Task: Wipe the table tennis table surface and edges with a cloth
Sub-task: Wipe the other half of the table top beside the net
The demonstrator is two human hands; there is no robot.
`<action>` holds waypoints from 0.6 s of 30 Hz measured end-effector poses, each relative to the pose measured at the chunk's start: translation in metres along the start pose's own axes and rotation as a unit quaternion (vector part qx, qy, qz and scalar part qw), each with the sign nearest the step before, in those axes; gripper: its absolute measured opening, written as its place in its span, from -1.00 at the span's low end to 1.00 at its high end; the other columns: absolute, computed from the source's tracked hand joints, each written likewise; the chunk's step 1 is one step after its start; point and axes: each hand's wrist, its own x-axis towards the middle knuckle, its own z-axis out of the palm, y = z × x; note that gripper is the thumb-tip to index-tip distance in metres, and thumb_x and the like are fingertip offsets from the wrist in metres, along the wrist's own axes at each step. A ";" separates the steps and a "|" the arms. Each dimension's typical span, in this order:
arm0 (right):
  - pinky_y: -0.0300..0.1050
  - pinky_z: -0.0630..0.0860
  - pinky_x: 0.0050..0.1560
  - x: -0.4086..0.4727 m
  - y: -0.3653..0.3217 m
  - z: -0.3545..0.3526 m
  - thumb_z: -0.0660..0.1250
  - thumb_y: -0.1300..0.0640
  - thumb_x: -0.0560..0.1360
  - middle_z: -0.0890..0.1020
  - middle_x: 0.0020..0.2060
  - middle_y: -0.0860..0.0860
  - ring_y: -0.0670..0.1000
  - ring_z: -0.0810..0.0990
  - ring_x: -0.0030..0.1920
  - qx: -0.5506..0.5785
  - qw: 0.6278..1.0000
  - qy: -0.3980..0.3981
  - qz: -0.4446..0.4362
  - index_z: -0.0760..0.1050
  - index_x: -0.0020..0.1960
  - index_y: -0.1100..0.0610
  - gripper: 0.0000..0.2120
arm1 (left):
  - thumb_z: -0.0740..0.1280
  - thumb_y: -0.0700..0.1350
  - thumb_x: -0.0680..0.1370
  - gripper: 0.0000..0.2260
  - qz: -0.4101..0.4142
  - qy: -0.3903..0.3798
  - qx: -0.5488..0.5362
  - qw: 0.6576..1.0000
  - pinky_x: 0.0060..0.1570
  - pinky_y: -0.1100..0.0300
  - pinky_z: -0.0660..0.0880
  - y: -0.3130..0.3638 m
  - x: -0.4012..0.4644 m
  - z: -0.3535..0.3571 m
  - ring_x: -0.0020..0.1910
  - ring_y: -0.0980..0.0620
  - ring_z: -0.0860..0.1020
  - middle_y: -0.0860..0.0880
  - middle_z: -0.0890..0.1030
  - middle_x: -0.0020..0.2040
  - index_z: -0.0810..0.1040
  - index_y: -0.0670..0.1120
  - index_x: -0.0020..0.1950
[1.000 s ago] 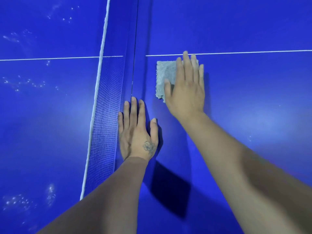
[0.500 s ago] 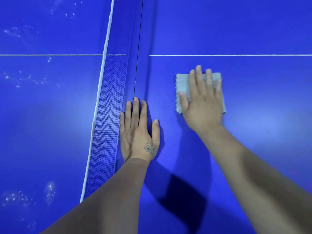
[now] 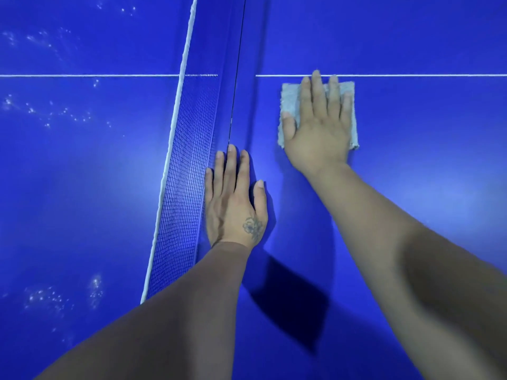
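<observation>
Two halves of blue table (image 3: 411,187) split by the net (image 3: 186,165): the left half carries pale specks, and the person is mid-wipe on the right half, just beside the net. Right hand (image 3: 319,124) lies flat with fingers (image 3: 317,89) straight and spread, pressing the grey cloth (image 3: 289,105) down right under the white centre line (image 3: 411,75), while the left hand (image 3: 233,198) rests palm-down, fingers straight, against the net's foot, holding nothing. Surface step looks in hand, edges probably not yet done; next stroke calls for steady flat pressure across unwiped blue, keeping the cloth from snagging the mesh.
</observation>
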 end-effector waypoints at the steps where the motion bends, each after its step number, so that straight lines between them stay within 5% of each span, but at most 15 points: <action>1: 0.25 -0.10 0.68 -0.017 -0.002 0.001 -0.09 -0.22 0.70 0.08 0.72 0.08 0.19 -0.02 0.71 0.009 1.000 0.002 -0.018 0.04 0.72 0.16 -0.29 | 0.12 0.09 0.74 -0.44 0.000 -0.002 -0.001 1.000 0.70 -0.13 -0.02 0.000 0.000 0.000 0.75 -0.06 0.02 -0.04 0.14 0.75 0.24 -0.07 0.72; 8: 0.22 -0.04 0.68 -0.100 0.055 -0.006 -0.02 -0.25 0.74 0.04 0.72 0.12 0.19 -0.04 0.72 -0.003 0.998 0.007 -0.056 0.08 0.73 0.08 -0.33 | 0.10 0.10 0.75 -0.44 -0.002 -0.013 0.012 1.000 0.71 -0.11 -0.06 0.001 0.000 -0.001 0.75 -0.03 -0.03 -0.01 0.09 0.76 0.21 -0.05 0.74; 18: 0.40 -0.18 0.64 0.001 0.086 -0.014 -0.13 -0.30 0.68 -0.02 0.72 0.12 0.28 -0.14 0.70 -0.007 0.995 0.000 0.097 -0.01 0.74 0.00 -0.29 | 0.05 0.10 0.75 -0.44 -0.002 -0.018 0.005 1.000 0.71 -0.13 -0.06 0.001 0.001 -0.004 0.75 -0.04 -0.04 -0.03 0.09 0.76 0.19 -0.05 0.74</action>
